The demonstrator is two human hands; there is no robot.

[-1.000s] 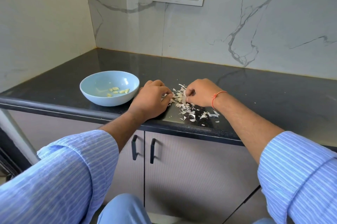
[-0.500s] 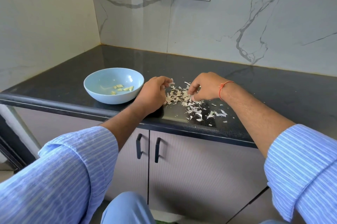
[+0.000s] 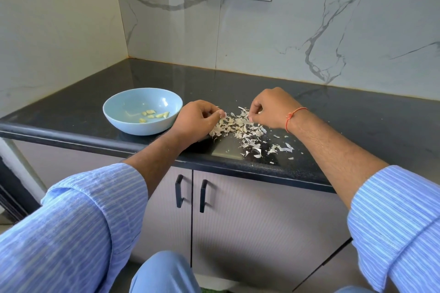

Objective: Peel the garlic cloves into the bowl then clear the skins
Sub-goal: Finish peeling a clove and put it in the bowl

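Both hands have lifted and drawn apart over the garlic skins (image 3: 240, 129) since a second ago.
Left hand (image 3: 196, 121) and right hand (image 3: 271, 108) each pinch skin bits with curled fingers; peeled garlic cloves (image 3: 154, 115) lie in the blue bowl (image 3: 119, 111) on the desk (image 3: 357, 121).

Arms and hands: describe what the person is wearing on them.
Both arms wear a light blue shirt with thin white stripes, the left sleeve and right sleeve pushed up toward the elbows. A thin orange thread is tied round the right wrist. The left hand and right hand are bare.
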